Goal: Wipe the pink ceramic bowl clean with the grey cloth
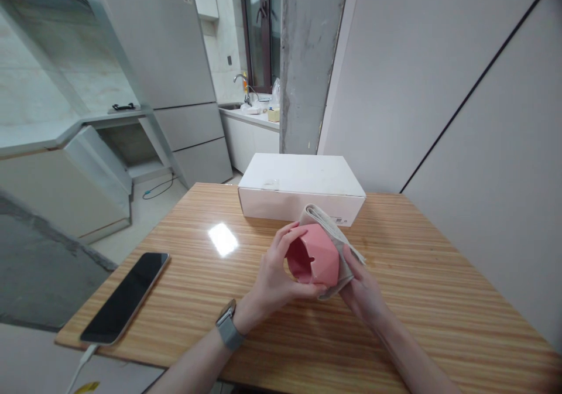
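Note:
A pink faceted pot (322, 253), hollow and with a small notch in its rim, is held tilted above the table, its opening turned to the left. My left hand (276, 268) grips it by the rim, thumb below and fingers on top. Against the pot's right side lies a folded light grey cloth (340, 247). My right hand (362, 288) is closed on that cloth and presses it to the pot; some of its fingers are hidden behind the cloth.
A white box (301, 177) stands at the far side of the wooden table (439, 288). On the left lies a black-screened phone (127, 297) with a white cable (83, 359) plugged in. A pale wall (496, 165) borders the table on the right.

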`<state>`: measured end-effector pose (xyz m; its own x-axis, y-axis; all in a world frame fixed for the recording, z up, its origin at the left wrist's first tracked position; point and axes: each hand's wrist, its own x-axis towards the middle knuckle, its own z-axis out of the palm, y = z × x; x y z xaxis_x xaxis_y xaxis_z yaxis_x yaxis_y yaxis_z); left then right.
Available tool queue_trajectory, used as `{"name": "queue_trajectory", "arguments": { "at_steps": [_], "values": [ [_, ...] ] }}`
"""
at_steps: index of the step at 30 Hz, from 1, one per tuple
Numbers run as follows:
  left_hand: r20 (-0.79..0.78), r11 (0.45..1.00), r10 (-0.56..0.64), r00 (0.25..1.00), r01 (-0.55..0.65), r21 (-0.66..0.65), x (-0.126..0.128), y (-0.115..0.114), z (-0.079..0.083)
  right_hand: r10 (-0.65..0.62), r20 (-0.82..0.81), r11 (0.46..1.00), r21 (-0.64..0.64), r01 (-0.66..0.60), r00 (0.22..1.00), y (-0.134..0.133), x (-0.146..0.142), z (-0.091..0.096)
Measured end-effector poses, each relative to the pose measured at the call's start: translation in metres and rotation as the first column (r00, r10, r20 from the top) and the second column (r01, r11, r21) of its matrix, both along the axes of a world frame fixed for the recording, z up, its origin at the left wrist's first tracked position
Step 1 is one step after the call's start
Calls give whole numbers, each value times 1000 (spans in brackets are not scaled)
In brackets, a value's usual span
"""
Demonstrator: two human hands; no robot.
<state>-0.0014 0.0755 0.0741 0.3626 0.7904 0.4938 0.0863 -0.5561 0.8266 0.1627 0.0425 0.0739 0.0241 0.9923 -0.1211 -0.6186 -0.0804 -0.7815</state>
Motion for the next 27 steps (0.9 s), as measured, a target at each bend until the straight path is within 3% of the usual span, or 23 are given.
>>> {"name": "queue_trajectory", "arguments": {
  "at_steps": [3, 7, 11, 14, 17, 21, 27],
  "values": [
    [63, 986, 42, 997, -31, -165, 1, 1, 3, -3, 20, 999, -33, 4, 1000, -3, -1, -4],
    [172, 890, 136, 976, -45, -453, 1, 7, 5, -68, 73, 996, -49, 72, 995, -6, -5, -15],
    [224, 847, 162, 961, -20, -531, -1, 14, 2, -91, 69, 994, -53, 94, 993, -4, -8, -19],
    [198, 855, 37, 979, 72, -514, -2, 13, -2, -90, 10, 994, -65, 90, 996, 1, -5, -13],
    [117, 904, -37, 992, 83, -418, 0, 11, -4, -103, -62, 990, -100, 97, 993, 3, -2, -4],
    [70, 977, 45, 997, -29, -209, 0, 9, -5, -81, -142, 986, -156, 59, 987, 2, -6, 6],
    [154, 998, 69, 986, -67, -20, -9, 16, 1, -8, -207, 968, -246, -44, 978, 0, -8, 8]
  ]
}}
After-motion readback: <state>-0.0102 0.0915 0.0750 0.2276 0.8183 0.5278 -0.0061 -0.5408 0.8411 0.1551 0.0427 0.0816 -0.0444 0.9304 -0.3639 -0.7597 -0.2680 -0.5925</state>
